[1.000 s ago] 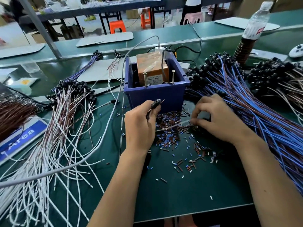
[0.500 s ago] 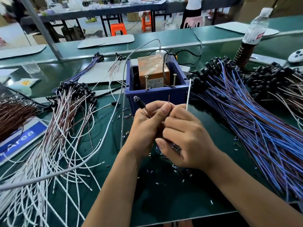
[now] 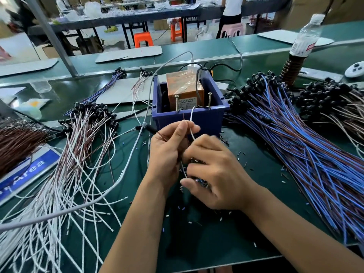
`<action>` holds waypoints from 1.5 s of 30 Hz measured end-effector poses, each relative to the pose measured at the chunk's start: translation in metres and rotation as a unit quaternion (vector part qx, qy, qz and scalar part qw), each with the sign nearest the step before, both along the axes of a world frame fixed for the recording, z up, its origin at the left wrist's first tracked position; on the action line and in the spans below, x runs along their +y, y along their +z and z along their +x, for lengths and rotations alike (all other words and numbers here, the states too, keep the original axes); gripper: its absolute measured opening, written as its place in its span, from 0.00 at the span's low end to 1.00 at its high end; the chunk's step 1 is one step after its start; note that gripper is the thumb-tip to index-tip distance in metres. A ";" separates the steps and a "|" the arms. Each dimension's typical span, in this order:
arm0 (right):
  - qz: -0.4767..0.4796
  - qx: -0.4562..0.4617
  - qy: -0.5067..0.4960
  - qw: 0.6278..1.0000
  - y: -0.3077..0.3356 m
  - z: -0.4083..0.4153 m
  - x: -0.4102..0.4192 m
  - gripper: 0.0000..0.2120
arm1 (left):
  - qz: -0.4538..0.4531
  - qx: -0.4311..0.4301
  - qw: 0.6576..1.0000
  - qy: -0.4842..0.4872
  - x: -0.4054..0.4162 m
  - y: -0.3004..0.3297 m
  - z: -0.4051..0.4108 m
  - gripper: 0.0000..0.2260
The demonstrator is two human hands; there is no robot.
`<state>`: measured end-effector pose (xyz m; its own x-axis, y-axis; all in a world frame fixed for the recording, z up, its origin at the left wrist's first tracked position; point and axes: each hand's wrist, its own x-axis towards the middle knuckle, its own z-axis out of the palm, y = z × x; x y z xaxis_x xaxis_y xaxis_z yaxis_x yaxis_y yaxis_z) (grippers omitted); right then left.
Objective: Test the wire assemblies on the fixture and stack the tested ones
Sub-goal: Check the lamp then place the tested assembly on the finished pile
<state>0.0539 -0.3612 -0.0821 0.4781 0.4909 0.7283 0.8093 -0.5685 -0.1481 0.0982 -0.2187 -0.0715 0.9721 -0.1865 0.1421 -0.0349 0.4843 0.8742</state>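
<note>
Wire assemblies are spread across the green bench (image 3: 216, 233) in several heaps. At the far left edge a dark brown bundle (image 3: 17, 142) is seen, with a blue sign (image 3: 25, 172) lying just near of it. Right of that, a loose heap of white-and-brown wires (image 3: 65, 174) fans toward the near left, its black end caps (image 3: 92, 109) gathered at the far end. A grey cable (image 3: 110, 186) is draped over this heap and runs up toward the middle.

In the middle, one wire assembly (image 3: 192, 123) is held upright in front of the blue box (image 3: 189, 117). It is pinched by the left hand (image 3: 167, 152) between thumb and curled fingers, with its white lead and a thin brown lead rising above the fingertips toward the box rim. An orange block (image 3: 185, 85) sits inside the box, and two screws (image 3: 176, 103) stand at the near wall. The right hand (image 3: 214, 174) is pressed close against the left, its fingers curled around a clutch of small dark and blue pieces (image 3: 201, 181), with the lower run of the white lead passing beside them. Small cut bits (image 3: 183, 208) are scattered on the bench near and right of the hands.

To the right, a large heap of blue-and-brown wires (image 3: 305, 158) slopes from far to near, topped by black caps. A further brown bundle (image 3: 334, 101) lies at the far right, with a plastic bottle (image 3: 303, 40) standing beyond.
</note>
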 end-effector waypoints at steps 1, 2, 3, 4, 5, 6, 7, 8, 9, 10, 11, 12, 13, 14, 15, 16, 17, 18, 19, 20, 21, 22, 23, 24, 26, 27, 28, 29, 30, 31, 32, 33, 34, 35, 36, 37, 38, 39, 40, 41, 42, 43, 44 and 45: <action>0.034 -0.036 -0.024 0.998 0.001 0.000 0.000 0.21 | 0.001 0.000 1.000 0.001 0.002 0.000 0.001 0.08; 0.069 -0.059 -0.049 0.995 0.002 0.000 -0.001 0.22 | -0.002 -0.003 1.000 -0.005 0.005 0.000 0.003 0.09; 0.099 -0.060 -0.066 0.991 0.002 0.001 -0.002 0.24 | -0.013 -0.008 1.000 -0.022 0.009 0.001 0.004 0.09; 0.132 -0.032 -0.076 0.988 0.000 0.002 -0.003 0.24 | -0.028 -0.014 0.998 -0.049 0.013 0.001 0.005 0.10; 0.182 0.031 -0.076 0.980 -0.001 0.004 -0.003 0.24 | -0.039 -0.018 0.996 -0.079 0.015 0.001 0.006 0.10; 0.250 0.121 -0.069 0.958 -0.003 0.007 -0.004 0.23 | -0.042 -0.019 0.993 -0.106 0.017 0.000 0.006 0.10; 0.332 0.219 -0.053 0.916 -0.003 0.010 -0.005 0.21 | -0.034 -0.015 0.991 -0.129 0.017 -0.001 0.005 0.10; 0.416 0.308 -0.029 0.855 -0.001 0.014 -0.008 0.19 | -0.018 -0.010 0.989 -0.148 0.016 -0.002 0.005 0.10; 0.486 0.383 0.003 0.785 0.000 0.016 -0.011 0.19 | 0.000 -0.004 0.986 -0.164 0.014 -0.003 0.003 0.10; 0.532 0.430 0.032 0.729 0.002 0.018 -0.014 0.18 | 0.017 0.001 0.984 -0.177 0.012 -0.003 0.002 0.10; 0.554 0.449 0.054 0.699 0.003 0.020 -0.017 0.17 | 0.027 0.007 0.982 -0.186 0.011 -0.004 0.002 0.10; 0.562 0.451 0.068 0.690 0.003 0.020 -0.019 0.14 | 0.031 0.014 0.981 -0.193 0.010 -0.004 0.002 0.10; 0.564 0.445 0.074 0.692 0.004 0.020 -0.021 0.11 | 0.029 0.022 0.979 -0.199 0.010 -0.005 0.002 0.10; 0.565 0.438 0.075 0.695 0.004 0.020 -0.023 0.09 | 0.024 0.031 0.978 -0.204 0.010 -0.006 0.003 0.10; 0.567 0.432 0.074 0.697 0.005 0.019 -0.025 0.09 | 0.017 0.038 0.977 -0.208 0.010 -0.007 0.003 0.10; 0.569 0.426 0.071 0.700 0.005 0.019 -0.027 0.09 | 0.013 0.042 0.976 -0.213 0.010 -0.008 0.004 0.10; 0.569 0.419 0.063 0.704 0.006 0.018 -0.028 0.09 | 0.013 0.042 0.975 -0.217 0.010 -0.008 0.003 0.09; 0.568 0.411 0.052 0.711 0.007 0.018 -0.029 0.10 | 0.019 0.040 0.975 -0.219 0.010 -0.008 0.003 0.09; 0.566 0.404 0.040 0.717 0.007 0.018 -0.028 0.10 | 0.027 0.038 0.974 -0.220 0.009 -0.008 0.002 0.09; 0.565 0.398 0.028 0.722 0.007 0.018 -0.029 0.10 | 0.033 0.036 0.974 -0.220 0.009 -0.007 0.001 0.09; 0.568 0.392 0.017 0.724 0.006 0.019 -0.029 0.10 | 0.035 0.036 0.974 -0.219 0.008 -0.006 0.001 0.09; 0.577 0.386 0.004 0.719 0.005 0.020 -0.031 0.10 | 0.029 0.036 0.975 -0.218 0.009 -0.005 0.001 0.08; 0.592 0.380 -0.012 0.710 0.005 0.022 -0.034 0.10 | 0.016 0.038 0.975 -0.217 0.010 -0.005 0.000 0.08; 0.604 0.375 -0.030 0.703 0.004 0.024 -0.038 0.10 | 0.000 0.040 0.976 -0.215 0.011 -0.004 0.000 0.08; 0.586 0.373 -0.075 0.715 0.004 0.027 -0.045 0.09 | -0.030 0.045 0.977 -0.204 0.013 -0.003 0.000 0.09; 0.562 0.381 -0.089 0.729 0.003 0.027 -0.044 0.09 | -0.040 0.046 0.978 -0.197 0.012 -0.003 0.000 0.11; 0.540 0.397 -0.084 0.738 0.003 0.027 -0.041 0.11 | -0.044 0.045 0.980 -0.190 0.011 -0.003 0.000 0.12; 0.526 0.421 -0.059 0.736 0.003 0.025 -0.036 0.13 | -0.042 0.042 0.982 -0.182 0.009 -0.003 -0.001 0.12; 0.519 0.448 -0.022 0.728 0.003 0.023 -0.030 0.16 | -0.031 0.038 0.984 -0.170 0.007 -0.003 -0.001 0.12; 0.518 0.468 0.019 0.715 0.004 0.021 -0.024 0.16 | -0.014 0.033 0.987 -0.159 0.005 -0.004 -0.001 0.11; 0.522 0.479 0.054 0.704 0.006 0.019 -0.018 0.15 | 0.003 0.028 0.988 -0.150 0.004 -0.005 0.000 0.11; 0.529 0.482 0.076 0.694 0.007 0.018 -0.013 0.13 | 0.015 0.025 0.989 -0.145 0.004 -0.005 0.000 0.11; 0.535 0.482 0.086 0.689 0.009 0.016 -0.008 0.10 | 0.018 0.024 0.990 -0.141 0.005 -0.005 0.001 0.10; 0.539 0.478 0.086 0.688 0.012 0.016 -0.002 0.09 | 0.013 0.022 0.990 -0.138 0.005 -0.005 0.002 0.10; 0.541 0.472 0.081 0.692 0.015 0.017 0.001 0.08 | 0.003 0.019 0.991 -0.135 0.006 -0.005 0.002 0.10; 0.544 0.462 0.075 0.697 0.018 0.018 0.004 0.07 | -0.009 0.014 0.991 -0.131 0.006 -0.005 0.003 0.10; 0.548 0.448 0.072 0.703 0.021 0.020 0.005 0.07 | -0.018 0.006 0.992 -0.124 0.007 -0.004 0.003 0.09; 0.553 0.428 0.070 0.711 0.026 0.022 0.006 0.07 | -0.022 -0.006 0.993 -0.115 0.007 -0.003 0.003 0.09; 0.557 0.402 0.059 0.724 0.031 0.026 0.006 0.07 | -0.020 -0.019 0.994 -0.102 0.008 -0.003 0.004 0.09; 0.558 0.368 0.036 0.743 0.036 0.030 0.005 0.08 | -0.014 -0.030 0.995 -0.089 0.008 -0.002 0.004 0.10; 0.555 0.327 0.005 0.765 0.040 0.034 0.004 0.09 | -0.006 -0.038 0.996 -0.077 0.009 -0.002 0.004 0.11; 0.549 0.285 -0.029 0.785 0.044 0.039 0.001 0.09 | 0.003 -0.044 0.997 -0.066 0.009 -0.002 0.005 0.11; 0.540 0.242 -0.065 0.804 0.047 0.044 -0.001 0.08 | 0.011 -0.052 0.997 -0.055 0.008 -0.003 0.004 0.11; 0.527 0.201 -0.100 0.820 0.049 0.049 -0.005 0.07 | 0.016 -0.059 0.997 -0.045 0.007 -0.003 0.004 0.09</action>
<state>0.1027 -0.3658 -0.0333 0.7780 -0.4265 0.4613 0.4807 -0.0687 -0.8742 0.1024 -0.2115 -0.0741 0.9281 -0.2790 0.2464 -0.0955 0.4611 0.8822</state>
